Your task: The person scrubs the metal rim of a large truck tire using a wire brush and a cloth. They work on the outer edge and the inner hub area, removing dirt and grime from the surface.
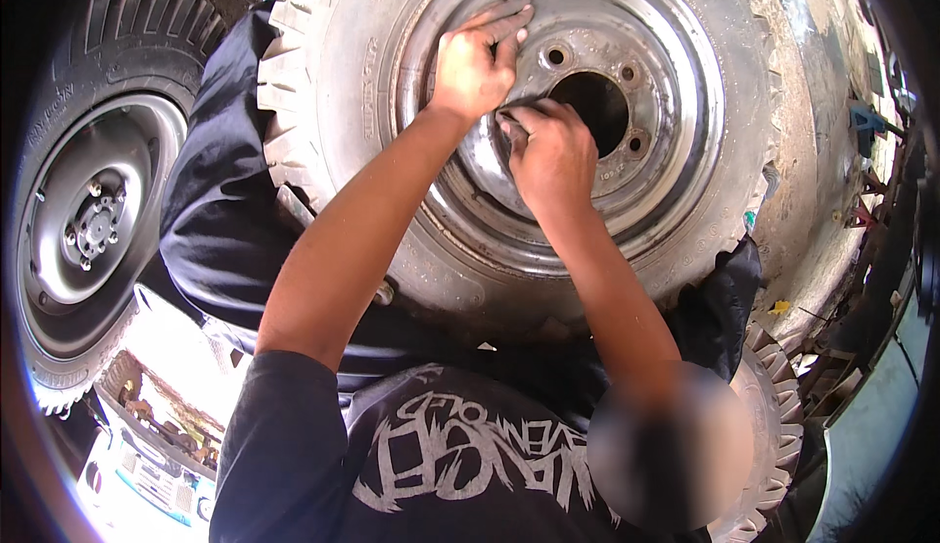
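A steel wheel rim [683,154] with a dusty, chunky-treaded tyre [352,88] lies before me, between my dark-trousered legs. The rim's metal is bare and worn, with a large round centre hole [598,113] and several bolt holes around it. Towards the rim's upper left, my left hand [477,58] rests with grey-smudged fingers stretched over the metal and the thumb apart. Just left of the centre hole, my right hand [554,146] has its fingers bent against the wheel disc. Whether something thin and dark lies under those fingertips I cannot tell.
At left stands another tyre with a dark wheel [88,227] and several nuts at its hub. A further treaded tyre [764,425] is at lower right, beside a blurred patch. Red metal stands [866,201] and a blue object [870,121] are on the right. A blue-and-white vehicle [150,480] shows at lower left.
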Motion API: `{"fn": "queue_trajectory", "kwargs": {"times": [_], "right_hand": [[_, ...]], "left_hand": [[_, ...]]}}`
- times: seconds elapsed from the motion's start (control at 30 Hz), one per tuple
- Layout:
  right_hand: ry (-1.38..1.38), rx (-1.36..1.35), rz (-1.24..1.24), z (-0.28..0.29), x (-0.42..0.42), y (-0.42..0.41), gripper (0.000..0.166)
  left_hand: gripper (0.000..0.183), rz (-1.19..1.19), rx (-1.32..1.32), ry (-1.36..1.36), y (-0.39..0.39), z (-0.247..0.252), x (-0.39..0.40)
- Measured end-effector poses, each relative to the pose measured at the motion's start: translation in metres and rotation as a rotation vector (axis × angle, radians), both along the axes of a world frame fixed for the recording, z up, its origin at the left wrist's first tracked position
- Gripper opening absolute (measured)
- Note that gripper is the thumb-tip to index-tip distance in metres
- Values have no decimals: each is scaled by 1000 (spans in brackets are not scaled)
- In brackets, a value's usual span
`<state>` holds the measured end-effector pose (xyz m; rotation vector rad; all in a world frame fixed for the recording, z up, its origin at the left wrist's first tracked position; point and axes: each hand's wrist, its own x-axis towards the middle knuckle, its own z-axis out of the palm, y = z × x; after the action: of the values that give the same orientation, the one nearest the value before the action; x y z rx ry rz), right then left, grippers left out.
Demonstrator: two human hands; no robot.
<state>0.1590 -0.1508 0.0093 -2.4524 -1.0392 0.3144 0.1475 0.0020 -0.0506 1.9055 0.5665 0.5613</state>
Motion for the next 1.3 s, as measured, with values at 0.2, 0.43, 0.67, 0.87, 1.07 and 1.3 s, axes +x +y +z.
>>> {"fn": "queue_trajectory", "kwargs": {"times": [0.2, 0.43, 0.67, 0.87, 1.07, 1.3], "right_hand": [[80, -91, -40, 2, -22, -26, 12], [-71, -3, -117, 3, -10, 14, 13], [-9, -10, -55, 3, -21, -9, 13], [-46, 59, -90, -9, -11, 8, 15], [3, -8, -147, -7, -23, -9, 18], [-30, -2, -122, -4, -18, -3, 17]], "left_hand": [[29, 19, 17, -47, -1, -5, -2], [27, 24, -2, -54, -1, -7, -1], [27, 47, 22, -139, -1, -15, 0], [26, 32, -37, -122, 2, -12, -3], [27, 36, -38, -157, 2, -15, -1], [26, 55, -43, -186, 0, -18, -2]]}}
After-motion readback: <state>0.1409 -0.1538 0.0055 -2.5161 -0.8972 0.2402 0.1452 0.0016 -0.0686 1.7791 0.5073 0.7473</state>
